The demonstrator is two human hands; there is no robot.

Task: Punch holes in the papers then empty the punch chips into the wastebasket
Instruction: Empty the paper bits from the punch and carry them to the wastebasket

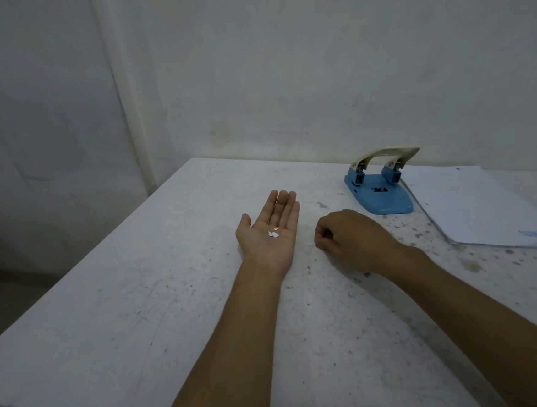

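White paper chips (273, 233) lie on the flat, palm-up left hand (270, 232); the right hand (346, 238) is clenched on the counter (138, 298), whether pinching anything I cannot tell.

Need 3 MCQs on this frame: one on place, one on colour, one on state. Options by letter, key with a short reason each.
1. Where do the paper chips lie?
A. on the open palm of the left hand
B. on top of the paper stack
C. inside the punch

2. What colour is the base of the hole punch?
A. red
B. blue
C. black

3. How is the right hand held?
A. flat, palm up
B. gripping the punch handle
C. curled, fingertips pinched, knuckles up, on the table

Key:
1 A: small white bits sit on the upturned left palm.
2 B: the base is blue under a pale handle, beside the papers.
3 C: the fingers are bent in near the thumb, apart from the punch; whether they hold a chip cannot be seen.
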